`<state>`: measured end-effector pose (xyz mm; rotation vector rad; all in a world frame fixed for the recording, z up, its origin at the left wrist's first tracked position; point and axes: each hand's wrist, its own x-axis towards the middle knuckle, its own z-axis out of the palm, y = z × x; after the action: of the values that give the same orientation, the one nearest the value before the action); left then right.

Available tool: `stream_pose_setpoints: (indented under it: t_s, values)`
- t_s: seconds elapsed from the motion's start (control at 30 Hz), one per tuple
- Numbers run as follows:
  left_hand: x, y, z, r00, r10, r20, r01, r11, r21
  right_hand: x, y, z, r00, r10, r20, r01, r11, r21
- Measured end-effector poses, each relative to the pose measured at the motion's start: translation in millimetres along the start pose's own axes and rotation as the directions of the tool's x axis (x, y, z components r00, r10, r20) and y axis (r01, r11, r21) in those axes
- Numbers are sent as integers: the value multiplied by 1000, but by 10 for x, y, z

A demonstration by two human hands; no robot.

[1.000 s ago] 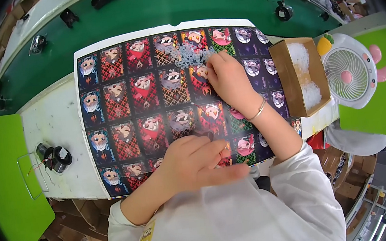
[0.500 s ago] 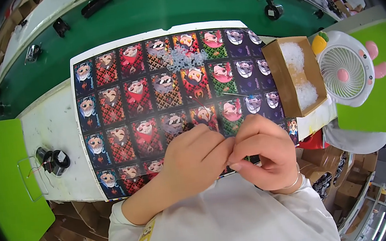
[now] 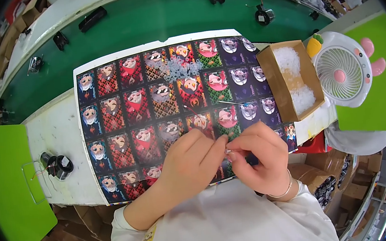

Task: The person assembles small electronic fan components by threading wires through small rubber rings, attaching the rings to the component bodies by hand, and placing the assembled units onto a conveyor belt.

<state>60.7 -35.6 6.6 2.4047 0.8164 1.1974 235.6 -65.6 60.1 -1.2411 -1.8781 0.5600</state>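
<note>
Near the front edge of the printed sheet [image 3: 145, 134], my two hands meet at their fingertips. My right hand [image 3: 265, 157] pinches a small whitish, translucent piece [image 3: 228, 151] between thumb and index finger. My left hand [image 3: 190, 163] is closed, its fingers curled against the right fingertips; what it holds is hidden behind its back. A thin red wire [image 3: 195, 114] runs out just beyond the left knuckles. Farther off, a thin metal rod [image 3: 233, 102] lies on the sheet. Small clear rings [image 3: 180, 68] are heaped toward the sheet's far side.
On the right stand a cardboard box [image 3: 276, 88] with clear small parts and a white fan [image 3: 341, 74]. A black blower motor [image 3: 60, 166] with wires sits on the left of the white table. Beyond runs a green conveyor belt [image 3: 154, 16] carrying black parts.
The whole view has shifted slightly. My fingertips have parted a little, and the small whitish piece now shows at the right fingertips. My right hand has turned somewhat.
</note>
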Motion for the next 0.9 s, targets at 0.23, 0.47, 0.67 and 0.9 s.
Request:
stream_pose_setpoints:
  t_s: [0.23,0.47,0.67,0.9]
  values:
    - [-36,-42,100,997,35,-73,-30,997,67,-12,127,-29,999,-9,-38,8,1000,-7]
    - [-275,-255,408,874,-485,33,472,830,-296,-36,746,228,737,585,339,-454,58,889]
    - [-294,-345,444,873,-485,41,462,799,-385,-41,587,518,914,390,111,-386,755,530]
    - [-300,-352,473,863,-505,19,473,794,-381,90,627,418,996,52,73,-54,998,28]
